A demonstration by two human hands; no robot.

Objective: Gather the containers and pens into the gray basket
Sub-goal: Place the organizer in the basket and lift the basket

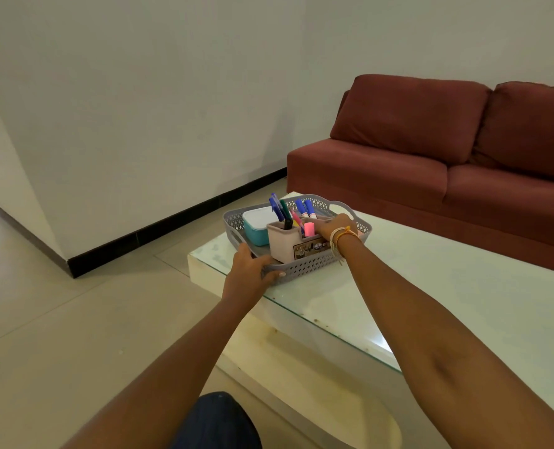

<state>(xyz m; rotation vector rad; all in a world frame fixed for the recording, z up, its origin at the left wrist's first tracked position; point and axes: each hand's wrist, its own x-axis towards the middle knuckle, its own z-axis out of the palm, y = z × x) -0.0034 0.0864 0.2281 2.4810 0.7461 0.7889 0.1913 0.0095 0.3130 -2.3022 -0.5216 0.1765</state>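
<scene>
The gray basket (314, 265) sits at the far left corner of the glass-topped table (447, 296). Inside it stand a teal container with a white lid (258, 226) and a beige pen holder (290, 246) filled with several blue, green and pink pens (283, 210). My left hand (253, 270) grips the basket's near left corner. My right hand (335, 226), with bracelets on the wrist, reaches into the basket behind the pen holder; its fingers are hidden, so what they touch cannot be told.
A dark red sofa (447, 150) stands behind the table on the right. Tiled floor (74, 319) lies to the left, bounded by a white wall with a black skirting (172, 228). My knee in dark fabric (217, 422) shows at the bottom.
</scene>
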